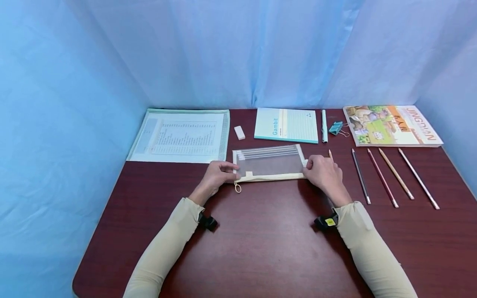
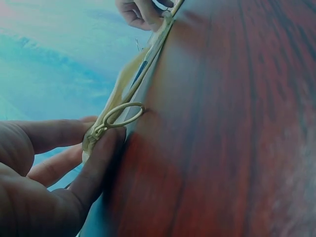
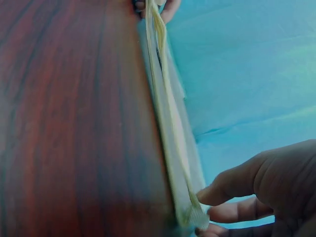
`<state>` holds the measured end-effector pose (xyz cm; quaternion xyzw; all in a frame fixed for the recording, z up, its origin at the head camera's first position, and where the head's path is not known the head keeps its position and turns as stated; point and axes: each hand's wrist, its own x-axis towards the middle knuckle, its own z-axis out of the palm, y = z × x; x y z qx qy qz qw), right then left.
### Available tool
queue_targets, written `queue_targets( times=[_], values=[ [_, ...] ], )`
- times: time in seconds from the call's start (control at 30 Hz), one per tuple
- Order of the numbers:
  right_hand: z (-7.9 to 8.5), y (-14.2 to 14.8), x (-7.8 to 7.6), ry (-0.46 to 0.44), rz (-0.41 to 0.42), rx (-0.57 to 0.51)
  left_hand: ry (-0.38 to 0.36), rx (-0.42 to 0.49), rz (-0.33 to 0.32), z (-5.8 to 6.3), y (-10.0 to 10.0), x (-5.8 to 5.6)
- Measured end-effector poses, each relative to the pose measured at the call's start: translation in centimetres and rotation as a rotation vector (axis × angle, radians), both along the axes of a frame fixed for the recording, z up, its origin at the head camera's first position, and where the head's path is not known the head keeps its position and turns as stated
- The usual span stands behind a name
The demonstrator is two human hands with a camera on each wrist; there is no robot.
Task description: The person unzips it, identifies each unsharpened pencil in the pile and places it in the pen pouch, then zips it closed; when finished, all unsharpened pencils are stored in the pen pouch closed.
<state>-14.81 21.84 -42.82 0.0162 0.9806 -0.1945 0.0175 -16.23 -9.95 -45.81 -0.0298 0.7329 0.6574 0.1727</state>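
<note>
A see-through mesh pencil case (image 1: 273,166) with cream edging lies flat across the table in front of me. My left hand (image 1: 218,177) pinches its near left corner between thumb and fingers, beside the oval zipper pull (image 2: 132,103). At the opposite end, my right hand (image 1: 323,173) pinches the near right corner. The zipper edge (image 3: 170,98) faces me, and in the right wrist view its two bands stand apart along part of the length. Several thin pale strips with white ends show along the far side of the case; whether they lie inside is unclear.
Behind the case are a white eraser (image 1: 239,133), a notebook (image 1: 285,126), a pen (image 1: 324,126) and a teal binder clip (image 1: 336,128). A printed sheet in a folder (image 1: 180,134) lies left. Several pencils (image 1: 383,178) and a book (image 1: 391,125) are right. Curtains enclose the table.
</note>
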Motion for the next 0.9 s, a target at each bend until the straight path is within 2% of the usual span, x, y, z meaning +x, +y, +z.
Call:
queue_targets(
  times=[0.13,0.23,0.4,0.5,0.67,0.9],
  values=[
    [0.8,-1.7,0.8,0.113,0.033,-0.003,0.005,-0.01,-0.001,0.0,0.0,0.0],
    [1.2,-4.0,1.5,0.136,0.127,-0.04,0.012,-0.014,-0.001,-0.1,-0.1,0.0],
    [0.6,-8.5,2.6,0.0,0.377,-0.221,0.011,-0.006,0.0,-0.2,-0.1,-0.1],
    [-0.2,-10.7,3.1,-0.081,0.478,-0.299,0.007,-0.008,0.0,-0.1,-0.1,-0.1],
    [-1.3,-13.2,3.4,-0.133,0.526,-0.338,-0.005,-0.008,-0.006,-0.1,-0.1,0.0],
    [-1.9,-14.6,3.5,-0.107,0.526,-0.316,0.0,-0.01,-0.009,-0.1,-0.1,0.0]
  ],
)
